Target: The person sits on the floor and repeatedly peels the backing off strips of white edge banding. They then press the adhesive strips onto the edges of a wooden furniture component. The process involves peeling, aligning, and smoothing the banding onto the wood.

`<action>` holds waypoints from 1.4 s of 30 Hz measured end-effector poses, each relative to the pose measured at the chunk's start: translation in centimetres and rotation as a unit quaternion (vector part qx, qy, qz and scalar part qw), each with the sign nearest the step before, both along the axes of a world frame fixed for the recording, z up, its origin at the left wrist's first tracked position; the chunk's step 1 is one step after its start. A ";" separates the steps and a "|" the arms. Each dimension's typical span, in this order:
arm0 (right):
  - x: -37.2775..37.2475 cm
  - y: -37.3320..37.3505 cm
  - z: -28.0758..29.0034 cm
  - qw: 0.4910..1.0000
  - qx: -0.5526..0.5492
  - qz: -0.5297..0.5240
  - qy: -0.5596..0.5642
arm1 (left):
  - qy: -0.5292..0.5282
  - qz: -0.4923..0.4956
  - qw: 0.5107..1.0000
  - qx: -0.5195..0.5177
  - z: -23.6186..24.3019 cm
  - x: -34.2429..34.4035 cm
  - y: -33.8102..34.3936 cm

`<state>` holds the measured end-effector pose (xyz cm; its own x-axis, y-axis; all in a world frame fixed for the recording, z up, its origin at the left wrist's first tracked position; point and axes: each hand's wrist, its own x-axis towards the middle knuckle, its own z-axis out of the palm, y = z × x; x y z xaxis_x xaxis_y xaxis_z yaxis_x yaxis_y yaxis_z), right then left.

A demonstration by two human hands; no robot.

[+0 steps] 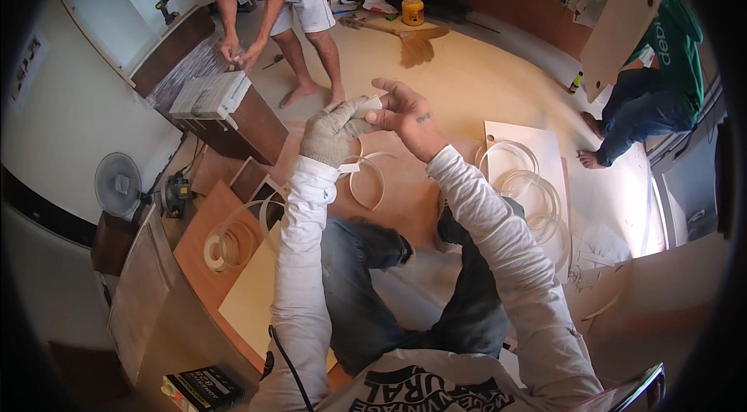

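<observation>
My left hand (331,132), in a grey knit glove, is closed on a narrow white strip (372,103) in the middle of the view. My bare right hand (408,116) meets it from the right, thumb and fingers around the strip's end. Curled lengths of pale banding (380,186) hang or lie below my hands. More coils lie on a reddish board (191,248) at the left and on a white board (548,143) at the right, on either side of my legs.
A co-worker (302,0) bends over a brown box (257,132). Another person (654,101) carries a panel (622,15) at the right. A fan (117,178), a drill (165,6), a yellow container (412,9), a broom (414,46) and loose sheets (140,287) stand or lie around.
</observation>
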<state>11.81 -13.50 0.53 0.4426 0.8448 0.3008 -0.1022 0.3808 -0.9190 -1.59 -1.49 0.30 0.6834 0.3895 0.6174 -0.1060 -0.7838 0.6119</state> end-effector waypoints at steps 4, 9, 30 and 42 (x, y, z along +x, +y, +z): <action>-0.4 0.2 -0.7 1.000 0.004 0.015 -0.012 | -0.016 0.013 0.999 0.028 -0.1 -1.1 -0.5; -0.9 0.6 -2.0 0.995 -0.014 -0.020 -0.095 | 0.054 0.103 0.993 0.030 -0.3 -1.2 -0.9; -1.1 0.6 -1.0 0.997 -0.009 0.071 0.043 | 0.022 0.038 0.998 -0.047 1.6 -2.4 -1.5; -0.7 1.2 -2.4 0.997 -0.037 0.056 0.039 | 0.097 0.161 0.958 0.218 -1.5 -1.1 0.1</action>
<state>11.16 -12.29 -1.91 0.3635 0.9088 0.2047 -0.2134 0.2952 -0.9313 -2.73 -1.43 -1.17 0.6891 0.3337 0.6433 0.2667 -0.9421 0.2031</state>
